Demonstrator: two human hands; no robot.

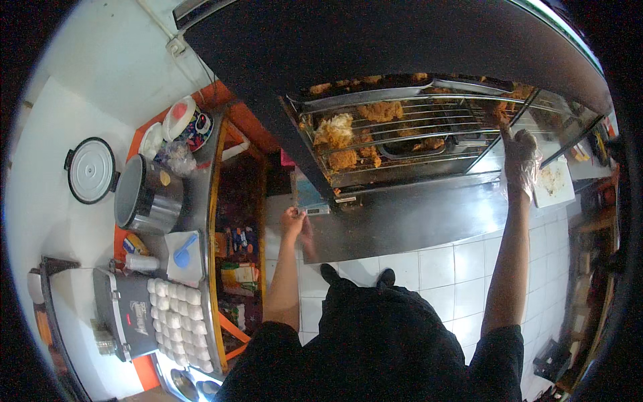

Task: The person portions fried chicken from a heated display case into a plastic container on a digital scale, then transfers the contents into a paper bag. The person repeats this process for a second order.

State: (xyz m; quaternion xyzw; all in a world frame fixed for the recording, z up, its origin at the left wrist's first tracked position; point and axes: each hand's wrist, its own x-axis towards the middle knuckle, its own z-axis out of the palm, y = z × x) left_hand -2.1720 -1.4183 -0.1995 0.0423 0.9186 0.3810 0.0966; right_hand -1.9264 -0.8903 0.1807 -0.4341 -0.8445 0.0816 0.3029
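Note:
A display cabinet holds fried chicken pieces [382,111] on a wire rack [402,135]. My right hand [521,151], in a clear plastic glove, reaches to the cabinet's right end by the glass panel; its fingers point at a browned chicken piece, and whether they grip it is unclear. My left hand [292,221] is bare, with bent fingers at the small control panel [317,211] near the cabinet's lower left corner; what it holds, if anything, cannot be made out. A metal tray [412,148] with more fried pieces lies beneath the rack.
A white cutting board [553,183] with crumbs lies right of my gloved hand. On the left counter stand a large metal pot [150,193], a blue scoop [184,254] on a white tray and rows of white wrapped portions [176,321]. Tiled floor [437,266] lies below.

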